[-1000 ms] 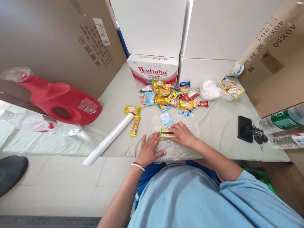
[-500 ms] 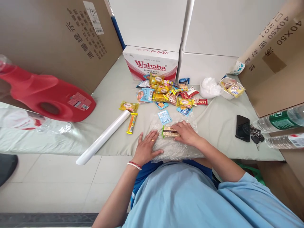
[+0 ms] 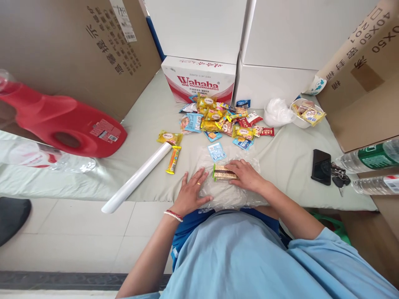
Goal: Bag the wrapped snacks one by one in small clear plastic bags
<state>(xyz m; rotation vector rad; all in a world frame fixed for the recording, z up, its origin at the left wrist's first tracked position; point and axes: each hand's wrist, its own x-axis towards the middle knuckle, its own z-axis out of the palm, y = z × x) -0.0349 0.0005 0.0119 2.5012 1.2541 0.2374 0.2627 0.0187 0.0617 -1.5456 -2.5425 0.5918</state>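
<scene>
Left hand (image 3: 191, 192) flat, fingers spread, pressing clear plastic sheet (image 3: 229, 189); right hand (image 3: 246, 175) fingers together on snack bar (image 3: 222, 173) lying on it. Candy pile (image 3: 222, 122) far.

A red jug (image 3: 62, 124) is laid on its side at the left, with a white roll (image 3: 137, 178) near it. Snack packets (image 3: 224, 120) are heaped before a Wahaha box (image 3: 199, 81). A black phone (image 3: 321, 167), keys (image 3: 338, 176) and two bottles (image 3: 372, 170) are seen at the right.
</scene>
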